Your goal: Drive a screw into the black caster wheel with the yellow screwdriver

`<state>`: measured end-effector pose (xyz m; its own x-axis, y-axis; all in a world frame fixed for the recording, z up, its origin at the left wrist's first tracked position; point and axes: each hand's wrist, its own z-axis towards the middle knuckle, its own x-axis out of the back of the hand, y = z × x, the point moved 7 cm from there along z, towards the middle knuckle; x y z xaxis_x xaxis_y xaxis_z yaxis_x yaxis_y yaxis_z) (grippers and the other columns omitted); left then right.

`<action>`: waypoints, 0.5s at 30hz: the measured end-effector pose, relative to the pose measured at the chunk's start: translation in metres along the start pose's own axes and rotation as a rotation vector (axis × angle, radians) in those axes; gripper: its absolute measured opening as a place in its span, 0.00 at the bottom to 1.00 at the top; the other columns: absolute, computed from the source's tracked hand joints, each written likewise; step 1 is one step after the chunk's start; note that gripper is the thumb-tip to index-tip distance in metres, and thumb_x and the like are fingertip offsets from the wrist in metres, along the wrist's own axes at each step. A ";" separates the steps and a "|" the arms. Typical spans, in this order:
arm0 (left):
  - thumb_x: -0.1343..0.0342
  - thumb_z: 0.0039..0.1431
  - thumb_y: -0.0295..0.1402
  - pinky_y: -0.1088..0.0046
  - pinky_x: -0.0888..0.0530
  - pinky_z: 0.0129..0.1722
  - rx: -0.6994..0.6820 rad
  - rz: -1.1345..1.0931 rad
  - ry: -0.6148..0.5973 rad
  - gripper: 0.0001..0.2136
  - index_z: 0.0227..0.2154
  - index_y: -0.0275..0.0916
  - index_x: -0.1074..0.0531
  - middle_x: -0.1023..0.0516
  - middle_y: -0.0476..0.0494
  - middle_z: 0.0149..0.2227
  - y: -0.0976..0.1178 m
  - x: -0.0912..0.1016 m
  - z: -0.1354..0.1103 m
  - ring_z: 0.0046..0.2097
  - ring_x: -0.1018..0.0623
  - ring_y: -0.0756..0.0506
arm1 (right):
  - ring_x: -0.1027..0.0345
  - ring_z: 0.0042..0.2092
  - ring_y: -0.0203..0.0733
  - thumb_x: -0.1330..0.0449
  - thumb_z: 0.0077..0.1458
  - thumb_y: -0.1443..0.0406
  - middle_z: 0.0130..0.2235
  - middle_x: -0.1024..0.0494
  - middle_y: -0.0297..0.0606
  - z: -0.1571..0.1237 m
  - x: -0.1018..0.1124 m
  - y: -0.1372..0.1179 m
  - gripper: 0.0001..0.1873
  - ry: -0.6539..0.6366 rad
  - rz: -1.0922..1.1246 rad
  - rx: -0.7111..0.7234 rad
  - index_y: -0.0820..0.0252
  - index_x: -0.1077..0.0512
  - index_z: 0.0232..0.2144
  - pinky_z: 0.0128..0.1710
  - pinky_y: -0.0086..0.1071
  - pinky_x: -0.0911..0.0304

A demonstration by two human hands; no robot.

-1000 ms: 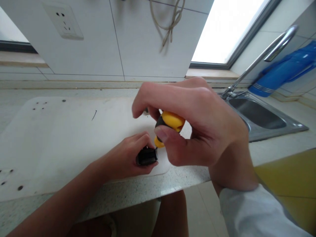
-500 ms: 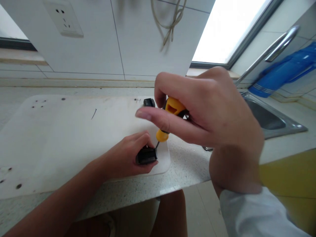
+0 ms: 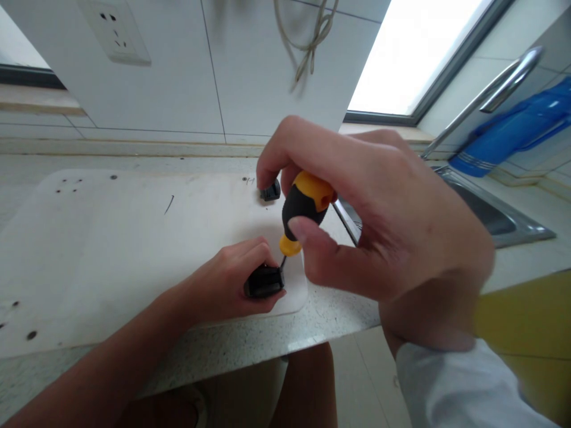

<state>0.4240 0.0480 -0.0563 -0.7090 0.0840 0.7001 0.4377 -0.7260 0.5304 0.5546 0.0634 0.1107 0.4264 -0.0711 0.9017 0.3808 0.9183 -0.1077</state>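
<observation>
My left hand (image 3: 243, 276) rests low over the white board and grips a small black block-like part (image 3: 264, 282) between thumb and fingers. My right hand (image 3: 370, 208) is closed around the handle of a stubby yellow-and-black screwdriver (image 3: 303, 205), thumb and index finger along its grip. The screwdriver leans, its thin shaft running down to the black part's right end, where the tip meets it; exactly what it enters is too small to see. Behind my right fingers a second small black piece (image 3: 270, 190) lies on the board, partly covered by the index finger.
The white board (image 3: 134, 255) with dark holes lies on a speckled counter (image 3: 330, 303). A steel sink (image 3: 486, 214) and faucet (image 3: 508, 83) are at the right, beside a blue hanging item (image 3: 513, 128). A wall socket (image 3: 118, 32) and tied cord (image 3: 310, 44) are at the back.
My right hand has rotated around the screwdriver handle, its thumb drawn back and index finger reaching further left. The handle has turned. My left hand and the black part stay in place.
</observation>
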 end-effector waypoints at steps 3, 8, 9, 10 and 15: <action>0.32 0.62 0.35 0.66 0.22 0.38 -0.038 0.018 0.033 0.14 0.47 0.43 0.29 0.18 0.46 0.41 0.004 0.003 0.000 0.38 0.18 0.44 | 0.48 0.26 0.37 0.43 0.70 0.52 0.27 0.32 0.26 0.000 0.001 0.007 0.14 0.044 -0.111 -0.075 0.54 0.28 0.41 0.30 0.40 0.51; 0.34 0.64 0.32 0.69 0.23 0.36 -0.030 0.030 0.034 0.11 0.46 0.43 0.28 0.18 0.48 0.40 0.006 0.004 -0.001 0.37 0.18 0.45 | 0.42 0.29 0.38 0.43 0.64 0.63 0.30 0.26 0.26 0.000 -0.001 0.002 0.13 -0.005 -0.031 -0.019 0.55 0.28 0.50 0.33 0.39 0.44; 0.34 0.64 0.32 0.69 0.23 0.37 -0.031 0.032 0.034 0.11 0.47 0.43 0.28 0.18 0.49 0.40 0.006 0.004 -0.001 0.37 0.18 0.45 | 0.42 0.29 0.38 0.41 0.65 0.61 0.32 0.25 0.27 0.000 -0.001 0.001 0.12 -0.024 -0.018 -0.011 0.55 0.28 0.49 0.33 0.39 0.43; 0.33 0.64 0.32 0.69 0.23 0.37 -0.034 0.036 0.037 0.12 0.47 0.43 0.28 0.18 0.49 0.40 0.006 0.004 -0.001 0.37 0.18 0.45 | 0.43 0.28 0.38 0.40 0.67 0.57 0.31 0.25 0.28 0.000 0.000 0.001 0.09 -0.012 -0.041 -0.023 0.54 0.27 0.45 0.32 0.39 0.45; 0.33 0.65 0.34 0.69 0.24 0.36 -0.058 0.056 0.049 0.12 0.45 0.43 0.29 0.19 0.48 0.39 0.007 0.005 -0.001 0.36 0.19 0.46 | 0.47 0.25 0.37 0.43 0.68 0.59 0.23 0.32 0.26 -0.001 0.008 0.003 0.08 0.123 -0.133 -0.071 0.54 0.26 0.39 0.30 0.37 0.50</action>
<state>0.4231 0.0427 -0.0499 -0.7115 0.0096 0.7026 0.4455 -0.7671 0.4616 0.5605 0.0655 0.1173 0.4634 -0.2410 0.8527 0.4957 0.8681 -0.0240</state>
